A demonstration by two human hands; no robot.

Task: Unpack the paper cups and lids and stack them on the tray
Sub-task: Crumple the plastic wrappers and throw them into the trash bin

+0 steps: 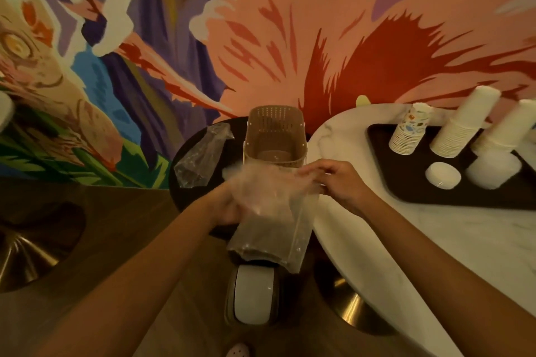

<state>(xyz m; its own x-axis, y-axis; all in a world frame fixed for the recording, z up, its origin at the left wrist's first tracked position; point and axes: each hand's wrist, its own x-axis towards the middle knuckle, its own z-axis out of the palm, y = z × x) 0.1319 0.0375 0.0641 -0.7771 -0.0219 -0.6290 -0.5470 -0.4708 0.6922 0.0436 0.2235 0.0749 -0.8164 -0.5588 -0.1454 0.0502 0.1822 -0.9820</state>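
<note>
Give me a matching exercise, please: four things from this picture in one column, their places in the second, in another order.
Things:
1. stack of patterned paper cups
2. brown perforated plastic basket
3. clear plastic bag nearest the camera
4. dark rectangular tray

Places:
A. held by the left hand and right hand
B. on the white marble table
C. on the round black table
D. on the tray

Pairs: 1-D, 2-C, 3-A, 4-B.

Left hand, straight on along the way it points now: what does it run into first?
The left hand already grips the clear plastic bag. Beyond the bag, its line runs toward the brown perforated basket. That looks like the first solid thing it would meet, though depth is unclear.
</note>
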